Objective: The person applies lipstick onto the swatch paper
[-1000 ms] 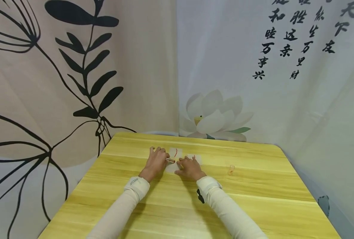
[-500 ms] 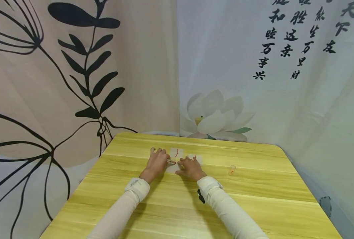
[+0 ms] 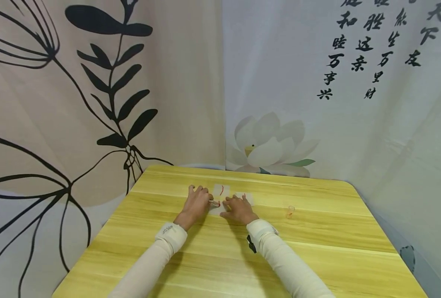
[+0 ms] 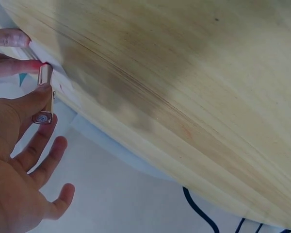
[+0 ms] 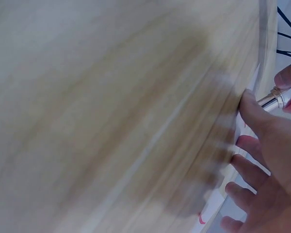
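In the head view, my left hand (image 3: 195, 207) pinches a lipstick (image 3: 214, 203) between thumb and fingers, its red tip at a small white paper (image 3: 215, 210) on the table. The left wrist view shows its rose-gold tube (image 4: 45, 75) with a round emblem on the base; the other fingers of that hand spread away. My right hand (image 3: 239, 209) lies across the right part of the same paper, its fingers extended and nothing gripped. Beyond the hands lies a second paper (image 3: 221, 190) with a curved red stroke. A third paper (image 3: 249, 198), also marked red, is partly covered by the right hand.
A small clear, orange-tinted cap (image 3: 290, 212) stands on the wooden table (image 3: 317, 248) to the right. Printed curtains (image 3: 183, 103) hang just behind the table's far edge.
The lipstick tip has slid slightly toward me on the paper, with the left hand still pinching it. The right hand stays in place; the head view has turned slightly left.
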`<state>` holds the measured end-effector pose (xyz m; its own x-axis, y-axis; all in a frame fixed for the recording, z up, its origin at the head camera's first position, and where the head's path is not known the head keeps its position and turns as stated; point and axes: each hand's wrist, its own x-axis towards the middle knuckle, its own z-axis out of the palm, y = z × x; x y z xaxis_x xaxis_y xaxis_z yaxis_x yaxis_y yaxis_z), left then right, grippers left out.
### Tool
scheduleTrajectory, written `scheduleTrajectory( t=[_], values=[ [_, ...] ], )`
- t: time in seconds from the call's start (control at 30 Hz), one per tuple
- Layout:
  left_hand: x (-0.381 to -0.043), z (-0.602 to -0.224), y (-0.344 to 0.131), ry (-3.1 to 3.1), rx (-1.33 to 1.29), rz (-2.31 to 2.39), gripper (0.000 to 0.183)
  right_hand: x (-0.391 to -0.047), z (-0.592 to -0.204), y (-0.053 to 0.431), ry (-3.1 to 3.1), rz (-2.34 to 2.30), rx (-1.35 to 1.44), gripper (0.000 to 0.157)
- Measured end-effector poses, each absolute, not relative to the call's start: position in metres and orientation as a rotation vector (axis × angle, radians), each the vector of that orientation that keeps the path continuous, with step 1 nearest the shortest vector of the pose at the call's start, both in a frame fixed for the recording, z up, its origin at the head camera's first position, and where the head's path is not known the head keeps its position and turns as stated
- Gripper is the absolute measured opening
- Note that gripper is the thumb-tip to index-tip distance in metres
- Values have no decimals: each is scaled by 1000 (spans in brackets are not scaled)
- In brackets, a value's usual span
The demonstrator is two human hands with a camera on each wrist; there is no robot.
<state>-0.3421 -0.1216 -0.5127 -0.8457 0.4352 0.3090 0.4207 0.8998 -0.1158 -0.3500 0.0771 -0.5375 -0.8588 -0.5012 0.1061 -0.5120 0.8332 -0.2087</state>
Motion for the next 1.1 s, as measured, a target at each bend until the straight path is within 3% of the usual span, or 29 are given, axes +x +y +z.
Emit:
scheduleTrajectory(
  t=[0.17,0.5,1.1],
  values=[
    [-340,-515,-122,-2717,-642,61,15,-349,-536,77,-2959,371,825,42],
    [-332,-516,-125,-2706,-648,75,15,-351,-539,77,-2939,361,840,29],
    [-318,-518,-129,-2678,-648,123,19,-352,-541,78,-2948,385,847,33]
  ],
)
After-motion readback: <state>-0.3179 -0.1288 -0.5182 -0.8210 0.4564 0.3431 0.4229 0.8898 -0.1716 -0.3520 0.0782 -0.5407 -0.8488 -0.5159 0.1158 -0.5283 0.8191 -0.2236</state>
